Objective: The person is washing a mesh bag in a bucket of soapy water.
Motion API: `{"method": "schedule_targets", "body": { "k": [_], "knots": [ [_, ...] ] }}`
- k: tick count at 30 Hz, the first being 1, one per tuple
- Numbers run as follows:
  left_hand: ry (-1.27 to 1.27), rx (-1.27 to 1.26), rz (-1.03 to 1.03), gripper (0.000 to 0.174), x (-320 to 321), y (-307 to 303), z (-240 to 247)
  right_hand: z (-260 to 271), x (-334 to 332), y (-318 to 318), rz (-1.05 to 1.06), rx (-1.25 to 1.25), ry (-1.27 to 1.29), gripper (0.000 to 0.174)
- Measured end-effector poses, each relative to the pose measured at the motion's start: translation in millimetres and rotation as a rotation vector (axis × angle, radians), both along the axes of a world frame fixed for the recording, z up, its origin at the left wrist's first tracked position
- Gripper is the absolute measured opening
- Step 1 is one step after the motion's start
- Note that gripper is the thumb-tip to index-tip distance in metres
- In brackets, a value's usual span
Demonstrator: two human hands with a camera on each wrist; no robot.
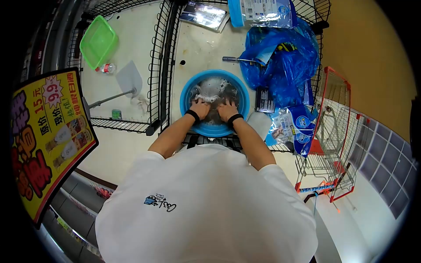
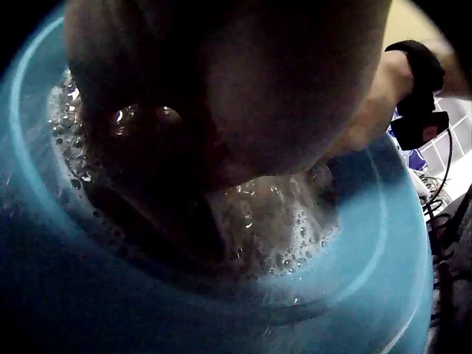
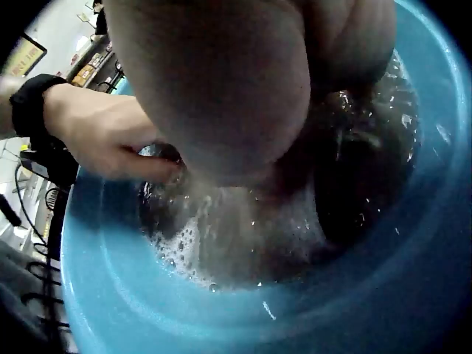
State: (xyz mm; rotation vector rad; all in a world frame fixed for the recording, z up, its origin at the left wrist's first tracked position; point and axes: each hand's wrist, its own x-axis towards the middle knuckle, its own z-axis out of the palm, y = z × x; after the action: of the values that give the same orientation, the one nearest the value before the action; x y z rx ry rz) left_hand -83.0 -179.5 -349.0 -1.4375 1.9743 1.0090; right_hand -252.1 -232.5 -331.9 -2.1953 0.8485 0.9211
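Observation:
A round blue basin (image 1: 215,130) holds murky water (image 1: 215,87) with white foam toward its far side. Side by side, my left hand (image 1: 200,108) and right hand (image 1: 227,109) reach down into it, black bands around both wrists. In the head view the fingers point away from me and dip below the surface. The left wrist view shows the left hand (image 2: 287,96) large and dark over bubbly water. Up close in the right wrist view, the right hand (image 3: 221,96) enters the water. Murk hides the fingertips, so I cannot tell whether they grip anything.
Right of the basin lie a blue plastic bag (image 1: 291,72), a tool with a dark handle (image 1: 230,58) and blue-white packs (image 1: 291,127). A wire divider (image 1: 160,57) stands to the left, beyond it a green basket (image 1: 98,41) and small bottle (image 1: 106,68). A shopping cart (image 1: 326,144) is far right.

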Motion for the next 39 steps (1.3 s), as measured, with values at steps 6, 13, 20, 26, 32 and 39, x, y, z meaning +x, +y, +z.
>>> {"method": "schedule_targets", "body": {
  "k": [6, 13, 20, 26, 32, 39],
  "knots": [
    [0.020, -0.262, 0.019, 0.035, -2, 2, 18, 9, -8, 2, -0.053, -0.117, -0.163, 0.033],
    [-0.079, -0.536, 0.158, 0.028, -7, 2, 20, 16, -8, -6, -0.139, -0.380, -0.255, 0.030],
    [-0.015, -0.143, 0.131, 0.038, -3, -13, 16, 4, -3, -8, -0.074, -0.216, -0.068, 0.034],
    [0.101, -0.012, 0.073, 0.050, 5, -22, 30, 6, -13, 5, -0.060, -0.274, -0.206, 0.036],
    [0.182, -0.111, -0.104, 0.054, -4, 7, 45, 8, -17, 33, 0.068, -0.234, -0.358, 0.034],
    [0.056, 0.080, -0.161, 0.048, -11, 7, 26, 18, -5, 21, 0.073, -0.013, -0.129, 0.033]
  ]
}}
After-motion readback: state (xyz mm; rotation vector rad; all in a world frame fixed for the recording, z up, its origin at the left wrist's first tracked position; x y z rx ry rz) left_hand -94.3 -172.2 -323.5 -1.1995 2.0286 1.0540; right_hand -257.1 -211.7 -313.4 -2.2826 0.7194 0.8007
